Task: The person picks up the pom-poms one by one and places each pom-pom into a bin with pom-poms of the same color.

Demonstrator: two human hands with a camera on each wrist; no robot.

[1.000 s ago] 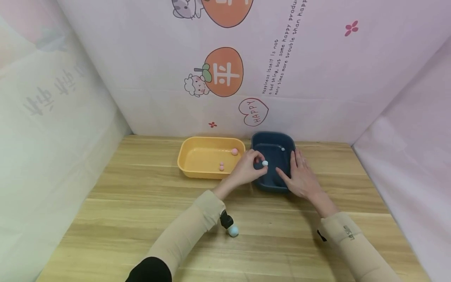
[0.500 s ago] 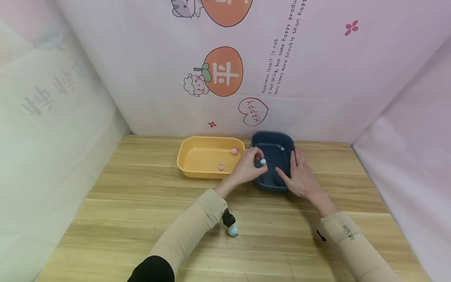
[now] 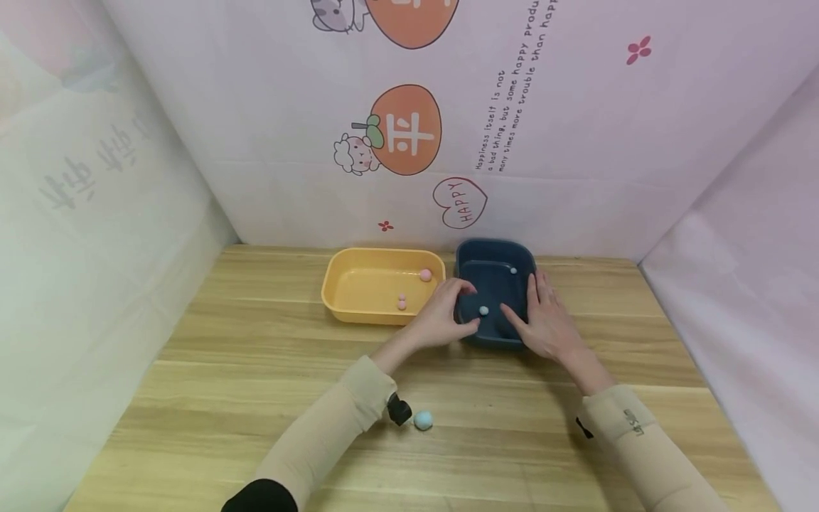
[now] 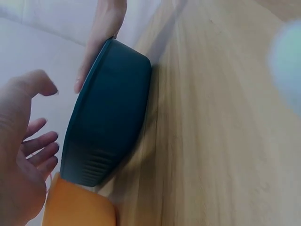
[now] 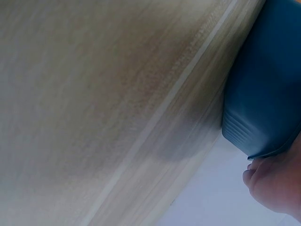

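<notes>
My left hand (image 3: 441,316) is above the left edge of a dark blue tub (image 3: 489,245), thumb and fingers spread apart with nothing between them. Below its fingertips, a small pale blue ball (image 3: 483,311) sits on the tub's floor. A smaller pale blue ball (image 3: 513,270) lies near the tub's far right corner. My right hand (image 3: 547,323) rests on the tub's right rim, its fingers lying straight along the side and the thumb reaching over the inside. The left wrist view shows the left hand (image 4: 23,150) beside the tub's wall (image 4: 110,108), apart from it.
To the left stands a yellow tub (image 3: 358,316) with several pink balls, the largest pink ball (image 3: 425,274) near its right end. A larger pale blue ball (image 3: 424,420) lies on the wooden table (image 3: 512,441) near my left wrist. A printed cloth (image 3: 288,142) hangs behind.
My left hand has let go of the pale blue ball, which now lies in the blue tub. That hand has opened and shifted slightly down and left. The right hand stays put.
</notes>
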